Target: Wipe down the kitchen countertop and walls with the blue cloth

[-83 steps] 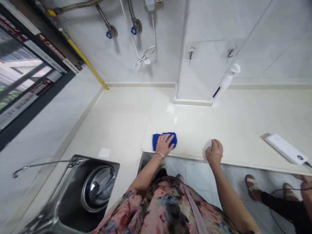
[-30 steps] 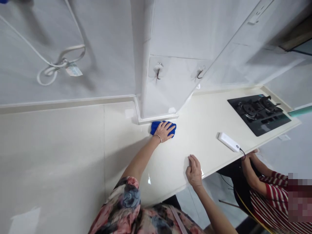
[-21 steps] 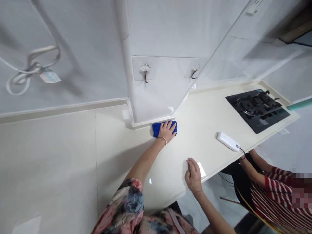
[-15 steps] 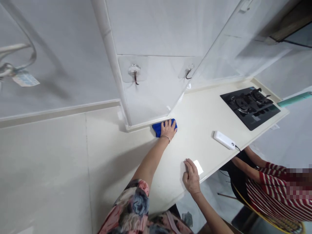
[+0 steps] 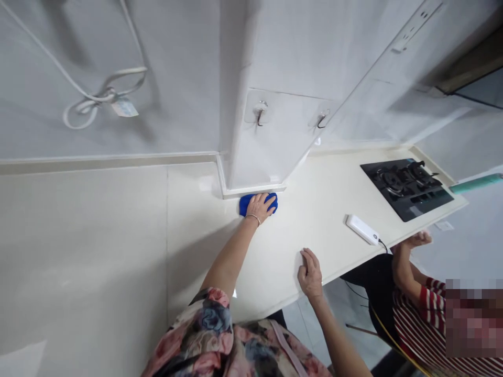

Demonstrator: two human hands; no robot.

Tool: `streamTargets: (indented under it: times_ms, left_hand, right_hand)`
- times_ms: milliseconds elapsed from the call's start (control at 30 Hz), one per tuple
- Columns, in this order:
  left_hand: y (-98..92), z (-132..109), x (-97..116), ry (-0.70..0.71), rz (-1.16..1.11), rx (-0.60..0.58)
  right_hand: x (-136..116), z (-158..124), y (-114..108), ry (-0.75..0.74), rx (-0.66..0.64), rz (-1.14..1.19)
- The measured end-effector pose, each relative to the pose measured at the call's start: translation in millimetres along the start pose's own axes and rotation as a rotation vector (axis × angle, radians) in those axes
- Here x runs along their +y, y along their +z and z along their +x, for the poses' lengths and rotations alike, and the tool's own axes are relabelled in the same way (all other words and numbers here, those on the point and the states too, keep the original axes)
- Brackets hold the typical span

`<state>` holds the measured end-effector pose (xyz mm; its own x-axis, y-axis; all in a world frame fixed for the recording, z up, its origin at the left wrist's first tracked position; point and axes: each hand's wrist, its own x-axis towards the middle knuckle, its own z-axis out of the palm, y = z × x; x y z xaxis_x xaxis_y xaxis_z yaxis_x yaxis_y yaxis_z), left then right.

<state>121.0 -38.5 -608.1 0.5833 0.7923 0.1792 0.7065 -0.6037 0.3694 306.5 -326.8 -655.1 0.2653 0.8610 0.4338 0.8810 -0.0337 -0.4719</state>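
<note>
My left hand (image 5: 259, 207) presses a blue cloth (image 5: 245, 204) onto the cream countertop (image 5: 204, 235), its fingers spread over it. The cloth lies bunched along the foot of a white tiled pillar (image 5: 271, 152). Nearer the counter's front edge, my right hand (image 5: 310, 275) rests on the surface with loosely bent fingers, the thumb apart and nothing in it.
A black gas hob (image 5: 406, 188) is set into the counter at the right. Before it lies a white device (image 5: 362, 229) with a black cable. Two hooks stick to the pillar. A knotted white cord (image 5: 106, 97) hangs at the left. Someone in a striped shirt (image 5: 416, 324) sits at the right.
My left hand has slid the blue cloth leftward along the pillar's foot. The view has turned left, and my right hand stays on the counter. The seated person's hands have moved.
</note>
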Motion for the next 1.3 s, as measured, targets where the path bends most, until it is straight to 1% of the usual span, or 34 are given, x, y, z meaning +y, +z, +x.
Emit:
streamTargets:
  times_ms: [67,167,333,400,500,567,600,667,733,800,867,933,967,1033,1100,1167,1300]
  left_hand:
    - [-9.0,-17,-14,-0.027,0.006,0.006]
    - [-24.7,-50,-39,-0.088,0.025,0.017]
    - [-59.6,-112,-93,-0.198,0.053,0.075]
    - [-77.7,-138,-119,-0.32,0.07,0.13]
    - [-107.7,-180,-159,-0.602,0.11,0.243]
    - [-125.5,-211,-180,-0.755,0.138,0.302]
    - [-132.5,-228,-186,-0.799,0.151,0.321]
    - [-141.1,-262,-188,-0.835,0.18,0.335]
    - [-142.6,-296,-178,-0.805,0.204,0.315]
    - [-139.1,-329,-158,-0.72,0.214,0.268]
    - [-133.5,-360,-137,-0.596,0.206,0.215]
    - [-128.5,-384,-118,-0.465,0.186,0.167]
    - [-126.7,-392,-111,-0.413,0.177,0.149]
    - [-124.9,-397,-103,-0.357,0.165,0.125]
    - [-125.1,-387,-103,-0.359,0.161,0.103]
    - [-126.8,-364,-111,-0.384,0.155,0.074]
    - [-130.9,-297,-139,-0.47,0.146,0.051]
  right_hand:
    - [4,-1,0,-0.008,0.002,0.009]
    - [8,-2,-1,-0.012,0.014,0.013]
    - [11,-3,-4,-0.008,-0.013,0.009]
    - [11,-2,-5,-0.023,-0.021,0.006]
    - [12,-2,-6,-0.035,-0.019,0.003]
    - [13,-2,-7,-0.033,-0.016,0.001]
    - [13,-2,-8,-0.03,-0.016,0.0]
    - [13,-2,-9,-0.034,-0.024,0.001]
    - [12,-3,-10,-0.035,-0.029,0.0]
    - [11,-4,-11,-0.025,-0.039,-0.012]
    - [10,-5,-12,-0.015,-0.046,-0.03]
    - [8,-6,-13,-0.006,-0.05,-0.044]
    - [6,-6,-14,-0.001,-0.05,-0.05]
    - [4,-6,-15,0.011,-0.055,-0.065]
    - [1,-5,-17,0.012,-0.062,-0.077]
    - [-1,-4,-18,0.001,-0.064,-0.082]
    - [-6,-2,-21,0.0,-0.078,-0.075]
